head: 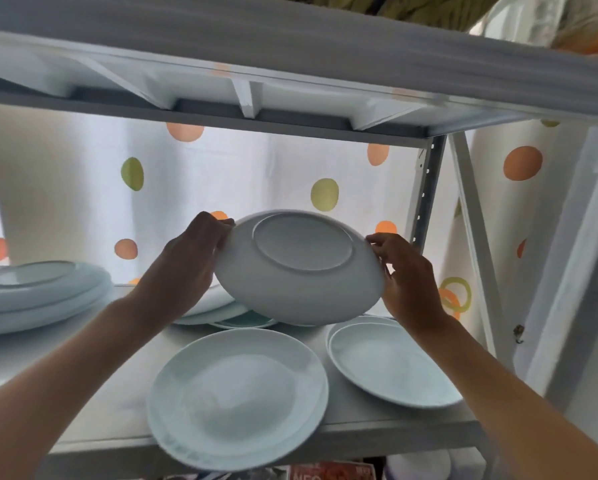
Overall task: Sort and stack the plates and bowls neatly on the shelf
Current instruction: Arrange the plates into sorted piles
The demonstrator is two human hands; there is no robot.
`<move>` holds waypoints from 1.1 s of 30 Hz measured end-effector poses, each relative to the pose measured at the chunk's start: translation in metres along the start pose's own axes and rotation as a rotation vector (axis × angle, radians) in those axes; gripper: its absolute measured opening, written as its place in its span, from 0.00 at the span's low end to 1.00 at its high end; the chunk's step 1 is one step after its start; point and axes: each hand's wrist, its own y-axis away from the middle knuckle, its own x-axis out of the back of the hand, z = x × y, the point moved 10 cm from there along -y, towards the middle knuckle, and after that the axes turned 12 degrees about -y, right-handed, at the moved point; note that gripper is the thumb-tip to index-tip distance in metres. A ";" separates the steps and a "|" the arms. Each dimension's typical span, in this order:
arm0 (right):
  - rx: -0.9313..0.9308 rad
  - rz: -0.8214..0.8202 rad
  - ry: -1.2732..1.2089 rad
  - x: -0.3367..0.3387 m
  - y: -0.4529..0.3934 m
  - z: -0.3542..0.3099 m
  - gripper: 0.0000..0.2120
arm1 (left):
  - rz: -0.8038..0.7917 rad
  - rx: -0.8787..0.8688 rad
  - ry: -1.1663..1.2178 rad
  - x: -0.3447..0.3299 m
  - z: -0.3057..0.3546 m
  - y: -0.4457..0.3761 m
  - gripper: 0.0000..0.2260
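Note:
A white plate (pixel 299 271) hangs tilted above the shelf board (pixel 387 426), its underside and foot ring facing me. My left hand (pixel 186 265) grips its left rim and my right hand (pixel 408 275) grips its right rim. Below it, near the front edge, lies a stack of two white plates (pixel 238 396), overhanging the board a little. To their right sits another pair of deeper plates (pixel 391 365). Behind the held plate lie more plates, one turquoise (pixel 245 322), partly hidden. At the far left stands a stack of upside-down plates (pixel 38 292).
The upper shelf (pixel 290 81) runs low overhead. A perforated metal post (pixel 425 188) and a slanted white brace (pixel 474 237) stand at the right. A dotted curtain (pixel 221 174) hangs behind. Printed packaging (pixel 328 472) shows below the board.

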 end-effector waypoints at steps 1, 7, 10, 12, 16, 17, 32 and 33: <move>-0.024 0.002 -0.030 -0.002 -0.001 -0.001 0.10 | -0.001 0.012 -0.012 0.002 -0.003 0.002 0.18; -0.478 0.083 -0.464 -0.012 -0.004 0.014 0.07 | -0.097 0.354 0.334 -0.001 -0.040 0.016 0.08; -0.557 -0.054 -0.539 -0.030 -0.009 0.008 0.10 | -0.169 0.519 0.549 -0.005 -0.054 0.028 0.05; -0.622 -0.165 -0.561 -0.049 -0.005 0.005 0.09 | -0.242 0.641 0.568 -0.008 -0.067 0.041 0.02; -0.716 -0.376 -0.555 -0.084 0.012 -0.001 0.13 | -0.486 0.782 0.445 -0.013 -0.081 0.077 0.16; -0.741 -0.439 -0.555 -0.093 0.018 -0.003 0.13 | -0.549 0.810 0.430 -0.014 -0.082 0.089 0.16; -0.839 -1.110 -0.331 -0.189 0.085 -0.030 0.10 | -1.033 1.008 0.349 -0.012 -0.096 0.186 0.16; -0.828 -1.143 -0.306 -0.192 0.089 -0.031 0.10 | -1.063 1.000 0.341 -0.013 -0.095 0.187 0.16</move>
